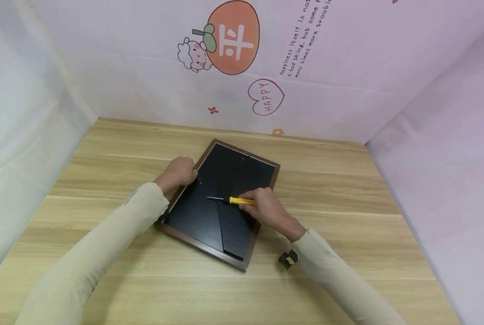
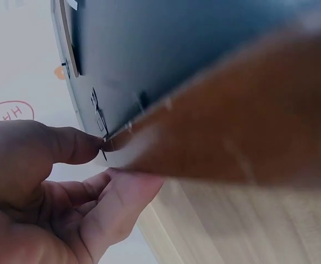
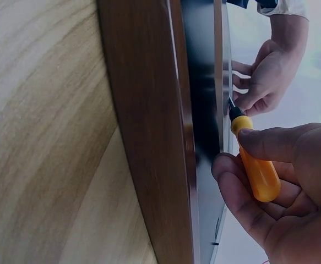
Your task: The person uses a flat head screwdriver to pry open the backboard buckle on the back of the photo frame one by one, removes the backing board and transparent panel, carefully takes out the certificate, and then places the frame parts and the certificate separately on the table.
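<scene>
Though slender, metal-bladed screwdriver (image 1: 242,201) in right hand (image 1: 267,209) over smooth rectangular brown frame (image 1: 203,245)

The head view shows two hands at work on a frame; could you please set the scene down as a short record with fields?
left hand: grips the edge of the frame
right hand: holds the screwdriver
screwdriver: yellow handle, tip over the panel, contact unclear
frame: brown, black panel facing up
surface: wood-grain table
by right sleeve: small black-and-yellow object
</scene>
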Demonstrator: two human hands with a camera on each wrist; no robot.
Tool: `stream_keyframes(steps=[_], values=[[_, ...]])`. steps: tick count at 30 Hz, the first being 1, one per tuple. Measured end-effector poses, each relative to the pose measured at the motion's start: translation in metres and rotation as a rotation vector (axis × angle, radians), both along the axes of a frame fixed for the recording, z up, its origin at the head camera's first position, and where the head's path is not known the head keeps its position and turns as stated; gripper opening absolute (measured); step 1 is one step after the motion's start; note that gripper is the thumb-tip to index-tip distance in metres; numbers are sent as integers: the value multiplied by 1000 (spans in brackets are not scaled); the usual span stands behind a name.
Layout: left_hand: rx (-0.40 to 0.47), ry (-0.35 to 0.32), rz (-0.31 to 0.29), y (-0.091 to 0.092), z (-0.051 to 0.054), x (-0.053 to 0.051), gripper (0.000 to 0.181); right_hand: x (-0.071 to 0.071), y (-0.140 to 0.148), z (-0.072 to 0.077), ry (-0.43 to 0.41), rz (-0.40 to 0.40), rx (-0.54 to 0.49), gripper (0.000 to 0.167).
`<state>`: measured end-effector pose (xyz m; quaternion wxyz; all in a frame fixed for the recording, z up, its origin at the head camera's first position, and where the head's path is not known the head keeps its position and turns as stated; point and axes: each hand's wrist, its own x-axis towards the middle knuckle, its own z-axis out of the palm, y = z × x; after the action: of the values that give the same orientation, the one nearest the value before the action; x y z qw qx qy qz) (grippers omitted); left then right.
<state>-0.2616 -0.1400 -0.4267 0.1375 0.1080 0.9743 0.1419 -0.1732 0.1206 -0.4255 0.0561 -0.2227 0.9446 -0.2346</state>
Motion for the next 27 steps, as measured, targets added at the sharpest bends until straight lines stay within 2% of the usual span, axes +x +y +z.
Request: stream_keyframes(steps=[5,12,20,27], values=[[5,-30,9,-2,-2,2,33,0,0,0,-9,-19,17,22],[60,-126,46,-8,-3,8,35,-1,0,1,-16,-33,20,23],[118,-227,58,-13,-1,12,31,-2,-3,1,0,-28,28,23],[153,-278,76,-13,-1,15,29,-3,-7,1,3,-5,15,22]])
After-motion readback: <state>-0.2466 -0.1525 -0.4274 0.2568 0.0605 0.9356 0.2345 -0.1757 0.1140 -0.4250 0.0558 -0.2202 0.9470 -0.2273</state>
